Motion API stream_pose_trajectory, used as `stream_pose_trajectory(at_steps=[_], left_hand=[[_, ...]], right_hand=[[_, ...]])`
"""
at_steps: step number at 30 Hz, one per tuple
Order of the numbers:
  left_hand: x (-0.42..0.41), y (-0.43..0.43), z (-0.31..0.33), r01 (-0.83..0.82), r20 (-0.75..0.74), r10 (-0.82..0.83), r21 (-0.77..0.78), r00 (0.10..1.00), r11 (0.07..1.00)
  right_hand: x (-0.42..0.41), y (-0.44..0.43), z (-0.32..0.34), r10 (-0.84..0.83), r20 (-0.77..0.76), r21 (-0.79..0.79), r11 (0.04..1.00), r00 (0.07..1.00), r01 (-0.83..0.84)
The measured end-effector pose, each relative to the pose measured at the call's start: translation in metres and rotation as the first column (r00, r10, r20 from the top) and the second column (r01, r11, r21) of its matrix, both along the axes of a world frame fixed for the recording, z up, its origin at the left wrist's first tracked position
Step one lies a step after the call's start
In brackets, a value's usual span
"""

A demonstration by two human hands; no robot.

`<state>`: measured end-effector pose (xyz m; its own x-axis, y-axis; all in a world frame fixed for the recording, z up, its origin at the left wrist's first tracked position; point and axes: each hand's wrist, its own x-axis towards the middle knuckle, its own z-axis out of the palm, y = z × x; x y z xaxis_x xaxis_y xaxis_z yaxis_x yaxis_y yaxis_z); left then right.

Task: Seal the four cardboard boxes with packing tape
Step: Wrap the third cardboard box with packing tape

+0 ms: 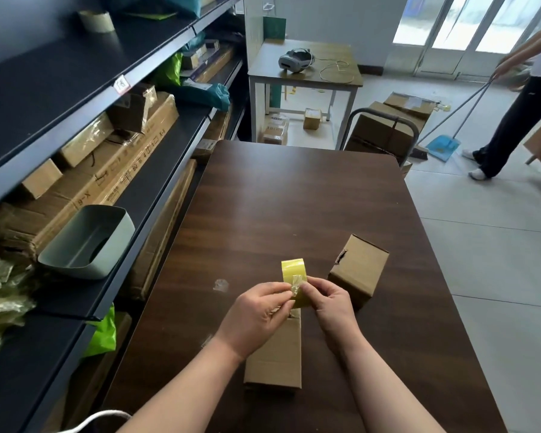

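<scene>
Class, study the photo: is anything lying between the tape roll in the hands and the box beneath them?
Nothing visible does. The left hand and right hand hold the tape roll over the near box; the other box stands apart to the right.

Stockroom: dark shelving [113, 85] stacked with cartons [132, 142], parcels on floor [394, 120].

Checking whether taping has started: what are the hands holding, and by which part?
The left hand and right hand both hold the yellow tape roll, pinching its crumpled loose end between thumbs and fingertips.
</scene>
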<state>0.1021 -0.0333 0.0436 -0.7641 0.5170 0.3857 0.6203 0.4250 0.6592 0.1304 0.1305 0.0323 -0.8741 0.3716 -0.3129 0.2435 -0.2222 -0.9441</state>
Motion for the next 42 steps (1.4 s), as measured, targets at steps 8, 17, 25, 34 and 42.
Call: stream_pose_trajectory(at_steps=[8,17,25,34,42], left_hand=[[0.000,0.012,0.013,-0.359,0.426,0.242,0.221,0.872,0.907],[-0.001,0.018,0.019,-0.485,0.651,0.236,0.232,0.721,0.843],[-0.007,0.024,0.020,-0.551,0.771,0.276,0.114,0.574,0.827],[-0.012,0.021,0.019,-0.440,0.509,0.431,-0.111,0.745,0.891],[-0.009,0.016,0.010,-0.393,0.274,0.418,-0.144,0.866,0.908]], right_hand=[[-0.003,-0.003,0.008,0.022,-0.043,0.030,0.999,0.999,-0.021],[-0.003,-0.003,0.008,0.038,-0.042,0.166,0.986,0.998,-0.030],[-0.001,-0.004,0.006,0.063,-0.075,0.353,0.935,0.995,-0.032],[0.005,0.003,0.005,0.162,0.021,0.664,0.735,0.987,-0.135],[0.001,0.009,0.013,0.400,0.195,0.662,0.620,0.896,-0.421]])
